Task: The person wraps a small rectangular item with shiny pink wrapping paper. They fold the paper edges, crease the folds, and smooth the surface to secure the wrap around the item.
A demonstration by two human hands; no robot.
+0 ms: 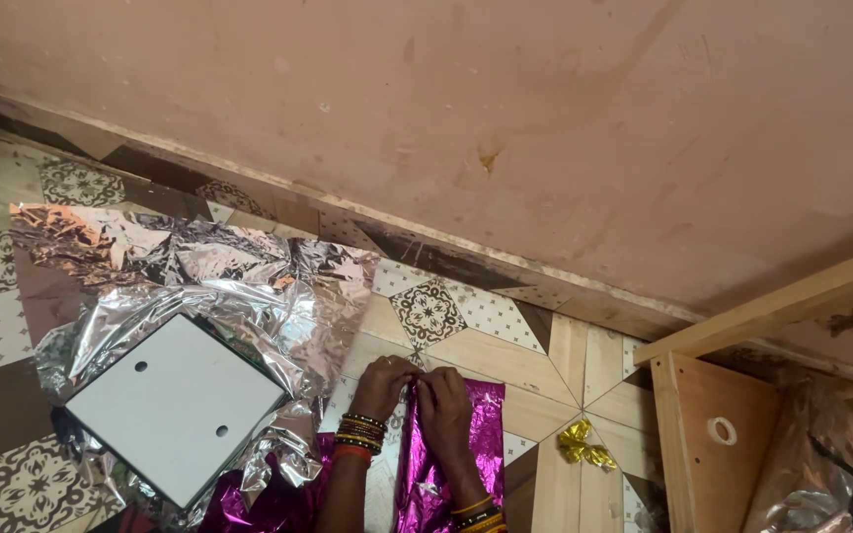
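Both grips are pinched shut on the top edge of magenta foil (466,434), left hand (384,385) beside right hand (443,405); its lower part is cut off. Crinkled silver foil (199,286) is spread on the tiled floor (486,345), half-hidden under a white board (175,405). A gold bow (584,446) lies nearby.

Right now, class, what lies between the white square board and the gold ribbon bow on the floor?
In the head view, both hands, left and right, pinching magenta foil, lie between white board and gold bow.

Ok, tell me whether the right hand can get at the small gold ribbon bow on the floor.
Probably yes: the right hand is pinching magenta foil, and the gold ribbon bow lies close by with bare patterned floor between.
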